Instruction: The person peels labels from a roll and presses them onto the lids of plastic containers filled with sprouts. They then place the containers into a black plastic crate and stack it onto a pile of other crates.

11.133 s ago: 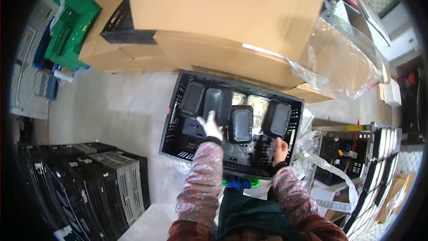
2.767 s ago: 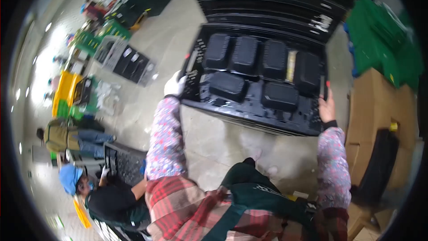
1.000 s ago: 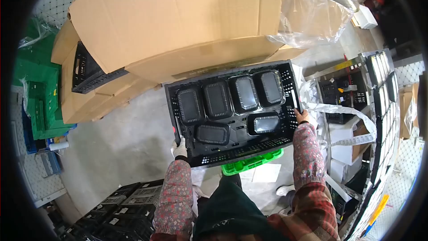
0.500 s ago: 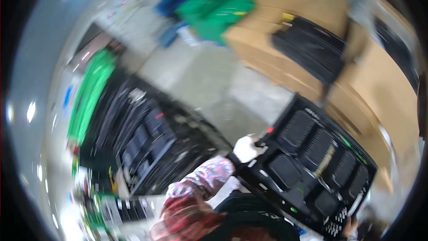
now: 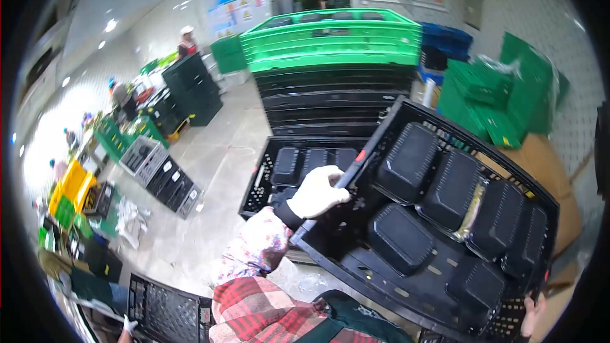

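Note:
I carry a black plastic crate (image 5: 381,130) tilted in front of me. Several black lidded food trays (image 5: 406,162) lie inside it. My left hand (image 5: 318,192), in a white glove, grips the crate's left rim. My right hand (image 5: 532,314), bare, holds the crate's lower right corner at the frame's edge; only part of that hand shows. Just beyond my left hand, a second black crate (image 5: 260,181) with similar trays stands on the floor.
Stacks of black crates (image 5: 330,98) topped by green crates (image 5: 330,41) stand ahead. More green crates (image 5: 495,98) and cardboard (image 5: 546,168) are at right. A black crate (image 5: 165,311) and another person's gloved hand (image 5: 129,324) sit lower left. People work far left.
I have turned away from the cardboard boxes toward the crate stacks, still carrying the crate in both hands. It now hangs above the crate on the floor.

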{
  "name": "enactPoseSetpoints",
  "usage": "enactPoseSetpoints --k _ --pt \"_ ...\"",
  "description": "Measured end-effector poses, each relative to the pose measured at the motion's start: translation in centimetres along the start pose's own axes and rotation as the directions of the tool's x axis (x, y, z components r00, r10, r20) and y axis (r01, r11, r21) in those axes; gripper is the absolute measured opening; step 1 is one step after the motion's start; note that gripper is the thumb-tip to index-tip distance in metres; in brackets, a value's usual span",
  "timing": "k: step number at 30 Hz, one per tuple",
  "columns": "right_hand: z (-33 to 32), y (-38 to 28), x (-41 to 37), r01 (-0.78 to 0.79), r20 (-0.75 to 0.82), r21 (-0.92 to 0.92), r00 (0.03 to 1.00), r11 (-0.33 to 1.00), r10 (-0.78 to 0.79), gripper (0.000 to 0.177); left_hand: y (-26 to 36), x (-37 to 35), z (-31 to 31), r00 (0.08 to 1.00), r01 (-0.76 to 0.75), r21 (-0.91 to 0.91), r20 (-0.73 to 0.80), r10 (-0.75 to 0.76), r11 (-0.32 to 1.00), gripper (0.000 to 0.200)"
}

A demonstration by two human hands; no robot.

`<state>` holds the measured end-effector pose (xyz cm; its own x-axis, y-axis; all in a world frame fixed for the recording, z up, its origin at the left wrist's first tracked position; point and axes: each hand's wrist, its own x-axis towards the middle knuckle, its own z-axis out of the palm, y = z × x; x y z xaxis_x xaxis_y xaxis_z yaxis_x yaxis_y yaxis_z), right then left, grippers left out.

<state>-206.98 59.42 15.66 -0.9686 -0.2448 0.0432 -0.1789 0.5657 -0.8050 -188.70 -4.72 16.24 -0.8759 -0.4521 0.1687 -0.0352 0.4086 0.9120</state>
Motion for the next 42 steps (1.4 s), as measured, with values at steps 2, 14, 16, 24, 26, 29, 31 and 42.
enactPoseSetpoints --k 2,14,16,24,26,29,31,42 --pt "8.4 -1.5 8.5 0.226 -0.094 0.215 0.973 0.95 -0.211 0.015 -2.5 0.5 -3.3 0.993 0.031 -0.005 -0.11 -0.032 0.999 0.024" --pt "41.2 -15.4 32.0 0.394 0.398 0.151 0.815 0.907 -0.421 0.006 -23.2 0.4 -24.6 0.846 0.308 0.046 -0.47 -0.252 0.95 0.019" --pt "44.8 -14.8 33.7 0.408 0.394 0.158 0.809 0.899 -0.436 0.005 -26.4 1.0 -25.1 0.835 0.367 0.106 -0.475 -0.277 0.924 0.02" --pt "44.7 -15.1 34.2 0.478 0.496 0.026 0.756 0.878 -0.427 0.026 -27.0 0.7 -24.8 0.822 0.409 0.048 -0.455 -0.344 0.911 0.024" --pt "43.8 -13.7 33.3 0.458 0.498 0.014 0.768 0.889 -0.403 0.027 -26.0 0.5 -24.6 0.826 0.428 0.048 -0.425 -0.37 0.902 0.026" --pt "43.9 -13.7 32.8 0.41 0.487 0.041 0.788 0.911 -0.377 0.023 -25.9 1.0 -24.6 0.835 0.413 0.09 -0.434 -0.337 0.906 0.028" --pt "44.1 -15.4 33.2 0.337 0.517 0.066 0.793 0.939 -0.321 0.02 -26.6 1.5 -24.8 0.818 0.452 0.075 -0.433 -0.379 0.889 0.031" --pt "43.7 -13.9 27.2 0.098 0.479 0.222 0.855 0.97 -0.196 0.035 -18.4 1.4 -20.4 0.813 0.301 0.75 -0.525 0.253 0.589 0.044"
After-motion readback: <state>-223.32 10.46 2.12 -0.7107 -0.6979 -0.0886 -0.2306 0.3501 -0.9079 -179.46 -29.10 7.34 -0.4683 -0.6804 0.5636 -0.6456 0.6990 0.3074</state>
